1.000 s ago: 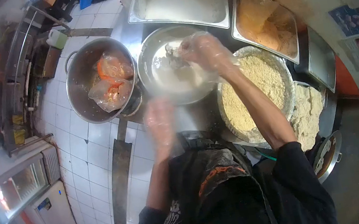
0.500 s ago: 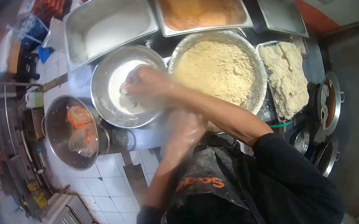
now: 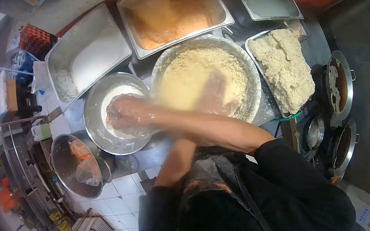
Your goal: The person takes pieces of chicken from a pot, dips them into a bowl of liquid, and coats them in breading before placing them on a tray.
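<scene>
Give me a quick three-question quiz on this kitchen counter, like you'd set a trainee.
1. True or false: the left hand is over the crumb bowl.
2. Which vessel is the right hand in? A) batter bowl B) crumb bowl C) tray of breaded pieces
3. Fill in: the tray of breaded pieces sits on the crumb bowl's ___ side.
Key: 1 true; 2 A; 3 right.

Head-worn fisheye view, facing steeply down, close above crumb bowl (image 3: 256,99)
</scene>
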Action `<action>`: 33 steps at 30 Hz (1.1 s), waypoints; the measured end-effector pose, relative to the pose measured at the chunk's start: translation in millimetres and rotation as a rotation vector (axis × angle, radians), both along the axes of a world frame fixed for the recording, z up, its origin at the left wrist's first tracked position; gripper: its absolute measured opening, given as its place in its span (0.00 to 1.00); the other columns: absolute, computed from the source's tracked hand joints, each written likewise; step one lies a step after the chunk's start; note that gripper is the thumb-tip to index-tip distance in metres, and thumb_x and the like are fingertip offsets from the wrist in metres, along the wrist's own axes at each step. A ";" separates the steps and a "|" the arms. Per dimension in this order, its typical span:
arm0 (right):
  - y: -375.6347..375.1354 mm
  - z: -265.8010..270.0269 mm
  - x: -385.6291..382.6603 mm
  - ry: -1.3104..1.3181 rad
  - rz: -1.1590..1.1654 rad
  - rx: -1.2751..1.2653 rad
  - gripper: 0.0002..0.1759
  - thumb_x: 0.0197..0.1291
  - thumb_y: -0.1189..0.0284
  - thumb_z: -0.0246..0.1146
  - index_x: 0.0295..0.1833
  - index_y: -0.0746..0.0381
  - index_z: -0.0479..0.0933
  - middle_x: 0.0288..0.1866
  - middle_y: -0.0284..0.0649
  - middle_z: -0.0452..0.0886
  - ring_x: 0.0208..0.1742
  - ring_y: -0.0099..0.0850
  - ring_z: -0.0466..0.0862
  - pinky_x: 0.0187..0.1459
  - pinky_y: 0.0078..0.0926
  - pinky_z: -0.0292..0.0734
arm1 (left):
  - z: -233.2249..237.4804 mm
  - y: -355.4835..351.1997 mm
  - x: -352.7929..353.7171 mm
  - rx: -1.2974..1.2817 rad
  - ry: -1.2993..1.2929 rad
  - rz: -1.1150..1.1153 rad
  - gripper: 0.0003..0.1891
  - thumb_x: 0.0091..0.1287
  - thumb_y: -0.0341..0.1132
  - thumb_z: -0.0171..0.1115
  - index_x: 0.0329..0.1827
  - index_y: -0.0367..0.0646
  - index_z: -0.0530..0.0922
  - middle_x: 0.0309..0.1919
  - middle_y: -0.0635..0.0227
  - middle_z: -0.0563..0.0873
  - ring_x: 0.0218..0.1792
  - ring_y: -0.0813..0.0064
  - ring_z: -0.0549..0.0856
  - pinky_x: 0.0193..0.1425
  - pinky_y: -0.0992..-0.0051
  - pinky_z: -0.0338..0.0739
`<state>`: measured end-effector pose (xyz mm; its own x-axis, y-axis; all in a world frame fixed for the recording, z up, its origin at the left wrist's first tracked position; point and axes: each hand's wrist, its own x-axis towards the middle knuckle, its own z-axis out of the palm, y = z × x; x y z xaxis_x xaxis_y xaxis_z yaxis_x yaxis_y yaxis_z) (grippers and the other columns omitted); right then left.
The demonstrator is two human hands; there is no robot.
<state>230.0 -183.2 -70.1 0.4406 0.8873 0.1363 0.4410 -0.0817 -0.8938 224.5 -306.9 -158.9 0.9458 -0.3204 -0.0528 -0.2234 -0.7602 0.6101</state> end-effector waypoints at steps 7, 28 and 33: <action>-3.3 -9.0 12.4 0.225 0.116 -0.185 0.23 0.57 0.56 0.71 0.46 0.67 0.83 0.42 0.56 0.84 0.46 0.48 0.85 0.50 0.45 0.77 | 0.5 -27.1 -47.7 0.253 -0.076 -0.048 0.41 0.77 0.64 0.37 0.86 0.52 0.47 0.85 0.53 0.45 0.85 0.53 0.46 0.84 0.44 0.39; -196.5 12.5 86.1 0.284 -0.451 -0.602 0.19 0.63 0.54 0.68 0.46 0.59 0.87 0.38 0.41 0.89 0.38 0.36 0.88 0.42 0.35 0.82 | 79.7 22.7 -96.1 -0.082 0.274 -0.043 0.38 0.76 0.56 0.52 0.79 0.35 0.61 0.76 0.43 0.66 0.79 0.48 0.61 0.84 0.55 0.52; -262.3 -40.5 101.0 0.019 -0.453 -0.807 0.18 0.64 0.62 0.68 0.49 0.66 0.86 0.40 0.46 0.89 0.40 0.34 0.86 0.45 0.33 0.78 | 84.9 23.3 -88.6 0.009 0.308 -0.049 0.39 0.77 0.57 0.50 0.78 0.33 0.62 0.78 0.43 0.63 0.80 0.47 0.60 0.84 0.55 0.51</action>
<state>331.0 -445.5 -110.5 0.7643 0.4528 -0.4592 0.2011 -0.8439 -0.4974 135.9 -283.5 -74.0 0.8682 -0.3635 -0.3378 -0.0657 -0.7590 0.6478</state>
